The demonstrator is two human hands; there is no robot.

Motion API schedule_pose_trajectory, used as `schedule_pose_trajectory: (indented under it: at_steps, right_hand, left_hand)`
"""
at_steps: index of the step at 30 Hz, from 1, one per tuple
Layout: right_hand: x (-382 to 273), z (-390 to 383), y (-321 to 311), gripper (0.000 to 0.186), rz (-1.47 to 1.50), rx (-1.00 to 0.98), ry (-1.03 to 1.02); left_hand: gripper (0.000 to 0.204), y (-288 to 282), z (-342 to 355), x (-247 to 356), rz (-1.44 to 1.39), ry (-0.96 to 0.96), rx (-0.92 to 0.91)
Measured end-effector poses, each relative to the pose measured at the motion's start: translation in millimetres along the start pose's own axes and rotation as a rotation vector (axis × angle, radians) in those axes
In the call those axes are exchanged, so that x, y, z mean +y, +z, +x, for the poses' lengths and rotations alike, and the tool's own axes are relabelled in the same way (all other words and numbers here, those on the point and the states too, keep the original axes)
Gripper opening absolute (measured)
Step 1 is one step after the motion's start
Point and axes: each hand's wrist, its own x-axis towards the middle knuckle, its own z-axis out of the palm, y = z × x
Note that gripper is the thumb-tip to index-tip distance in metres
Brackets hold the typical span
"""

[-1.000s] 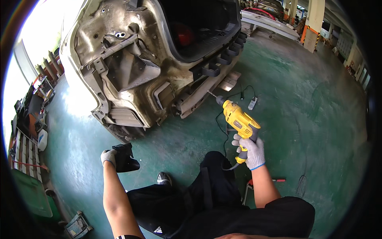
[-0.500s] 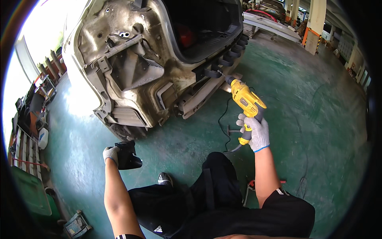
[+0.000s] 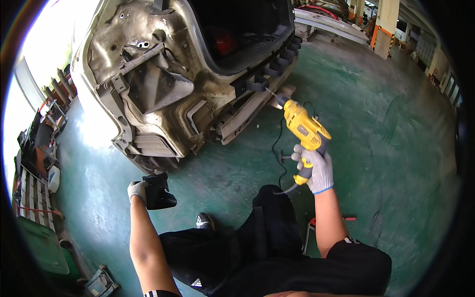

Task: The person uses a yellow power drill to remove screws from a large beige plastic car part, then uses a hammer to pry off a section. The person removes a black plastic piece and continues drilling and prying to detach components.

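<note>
My right hand (image 3: 318,171), in a white knit glove, grips a yellow and black corded power drill (image 3: 305,129) by its handle. The bit points up and to the left, close to the black bracket strip (image 3: 257,84) along the car's rear edge; whether it touches cannot be made out. In my gloved left hand (image 3: 137,190) is a black plastic part (image 3: 158,192), held low in front of the wheel. The stripped rear corner of the car body (image 3: 198,89) shows bare, stained metal, with the trunk open and dark inside.
A black cord (image 3: 278,153) runs from the drill across the green floor. A red-handled tool (image 3: 311,222) lies by my right leg. At the left stand a green bin (image 3: 42,242) and a pallet-like rack (image 3: 32,198). A pillar (image 3: 386,29) and a white platform (image 3: 331,24) are at the back right.
The car has shifted slightly left and up in view. Relative to the bracket strip, the drill has drawn back a little, and more of its bit shows. Both hands keep their hold.
</note>
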Motion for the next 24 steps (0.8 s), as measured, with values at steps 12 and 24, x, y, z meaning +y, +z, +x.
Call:
schedule_pose_trajectory:
  at_steps: [12,24]
  right_hand:
    - [85,36,-100,0.032,-0.847,-0.037,0.162]
    - [357,73,-308,0.038,-1.079,0.013,0.642]
  left_hand:
    - [0.029,14,-59,65,0.022,0.129,-0.093]
    - [0.034,21,-121,130,0.093,0.309,-0.425]
